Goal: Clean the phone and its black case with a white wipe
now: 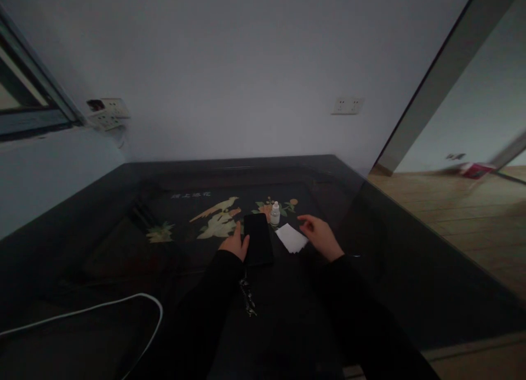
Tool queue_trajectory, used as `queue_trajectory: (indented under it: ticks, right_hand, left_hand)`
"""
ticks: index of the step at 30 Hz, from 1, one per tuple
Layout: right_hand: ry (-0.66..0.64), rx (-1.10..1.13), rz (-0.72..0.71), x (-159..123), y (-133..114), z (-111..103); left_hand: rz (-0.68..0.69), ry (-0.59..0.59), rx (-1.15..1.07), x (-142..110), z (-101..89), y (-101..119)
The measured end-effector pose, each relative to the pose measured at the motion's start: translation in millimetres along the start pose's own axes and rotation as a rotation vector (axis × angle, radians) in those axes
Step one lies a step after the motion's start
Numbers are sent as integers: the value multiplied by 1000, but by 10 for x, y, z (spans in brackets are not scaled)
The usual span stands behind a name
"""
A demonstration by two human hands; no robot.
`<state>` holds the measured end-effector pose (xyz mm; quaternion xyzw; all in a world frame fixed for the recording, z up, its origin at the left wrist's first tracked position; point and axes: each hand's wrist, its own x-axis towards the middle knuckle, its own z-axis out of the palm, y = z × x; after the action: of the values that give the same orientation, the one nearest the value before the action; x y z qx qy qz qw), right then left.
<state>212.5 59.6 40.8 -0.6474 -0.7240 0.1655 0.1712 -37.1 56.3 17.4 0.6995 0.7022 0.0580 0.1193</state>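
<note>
A black phone (258,238) lies flat on the dark glass-topped table (123,243). My left hand (236,241) rests against the phone's left edge, fingers stretched along it. My right hand (319,235) hovers just right of a small stack of white wipes or paper squares (291,238), its fingers loosely curled and apart, holding nothing I can see. A small white bottle (275,213) stands upright just beyond the phone's top right corner. A short strap or chain (247,298) hangs from the phone's near end.
The table carries an inlaid picture of birds and flowers (217,218). A white cable (123,306) loops over the near left part. Wall sockets (347,105) sit on the back wall. Wooden floor (452,215) lies to the right.
</note>
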Motion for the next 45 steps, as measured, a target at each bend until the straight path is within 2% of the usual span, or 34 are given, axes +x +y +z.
queue_trajectory:
  ticks: [2,4,10,18,25,34,40,45]
  right_hand:
    - [-9,-36,-4,-20,85,-19]
    - [-36,-68,-26,-57,70,41]
    - [-54,-166,-56,-177,-222,291]
    - [-27,-238,-59,-253,-385,311]
    - [-14,-209,-50,-225,-359,302]
    - [15,-136,-22,-174,-242,335]
    - [1,-102,-57,-167,-214,416]
    - [38,-42,-82,-131,-152,473]
  left_hand:
    - [19,3,0,-4,16,-36]
    - [56,10,6,-7,36,-52]
    - [120,37,28,-13,72,-65]
    - [129,24,40,5,70,-79]
    - [131,5,83,5,41,-67]
    - [80,18,149,37,127,-88]
    - [95,29,134,38,135,-84]
    - [93,68,53,21,175,-61]
